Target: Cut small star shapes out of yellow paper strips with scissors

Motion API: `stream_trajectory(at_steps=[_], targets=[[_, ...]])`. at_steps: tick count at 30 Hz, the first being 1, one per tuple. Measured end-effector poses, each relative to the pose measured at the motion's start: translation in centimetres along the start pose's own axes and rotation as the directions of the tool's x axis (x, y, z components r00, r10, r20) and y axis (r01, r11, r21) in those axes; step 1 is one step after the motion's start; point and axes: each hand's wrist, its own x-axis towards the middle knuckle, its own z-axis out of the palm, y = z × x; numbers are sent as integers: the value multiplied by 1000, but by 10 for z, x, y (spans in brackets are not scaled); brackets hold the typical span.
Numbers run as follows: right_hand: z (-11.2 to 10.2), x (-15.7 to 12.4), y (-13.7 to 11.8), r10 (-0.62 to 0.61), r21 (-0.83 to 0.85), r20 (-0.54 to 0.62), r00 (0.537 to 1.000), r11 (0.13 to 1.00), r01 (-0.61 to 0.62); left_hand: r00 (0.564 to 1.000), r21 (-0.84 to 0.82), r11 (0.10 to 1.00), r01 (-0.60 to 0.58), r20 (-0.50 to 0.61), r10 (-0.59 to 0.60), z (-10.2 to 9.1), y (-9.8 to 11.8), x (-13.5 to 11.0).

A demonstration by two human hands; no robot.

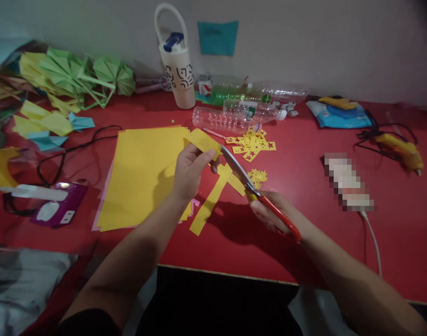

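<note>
My left hand [190, 170] pinches a yellow paper strip [203, 141] and holds it up above the red table [304, 224]. My right hand [269, 212] grips red-handled scissors [250, 186], whose blades point up-left and meet the strip near my left fingers. A stack of yellow sheets [143, 177] lies flat under and left of my left hand. Cut yellow strips [213, 198] rest on the table between my hands. Small yellow star cut-outs [257, 176] and punched scraps [251, 143] lie just beyond the scissors.
Clear plastic bottles [227, 119] and a white handled jug [178, 74] stand at the back. Green and yellow folded paper shapes [69, 79] fill the back left. A purple device [61, 207] with black cables sits left. A yellow glue gun [401, 149] lies right, near a blurred white object [346, 182].
</note>
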Motion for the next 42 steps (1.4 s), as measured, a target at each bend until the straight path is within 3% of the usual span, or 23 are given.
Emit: stream_trajectory(at_steps=[4,9,17,26,38,42], targets=[[2,3,3,-82,-22,-29,996,996,82,996,27,999,36,77,-38,0,-1,-1],[3,3,1,-91,-31,-23,996,995,90,997,-48,996,77,15,-77,1,1,2],[0,1,-1,-20,-4,42,999,1000,20,1000,11,1000,-19,18,19,-2,3,5],[-4,-1,-3,-97,-48,65,993,994,100,999,38,999,-33,35,32,-3,8,5],[-4,-2,-8,27,-61,49,998,998,-24,997,51,998,-34,77,30,-7,8,7],[-5,-3,-11,15,-76,57,998,997,-11,997,74,997,-30,72,25,-8,9,9]])
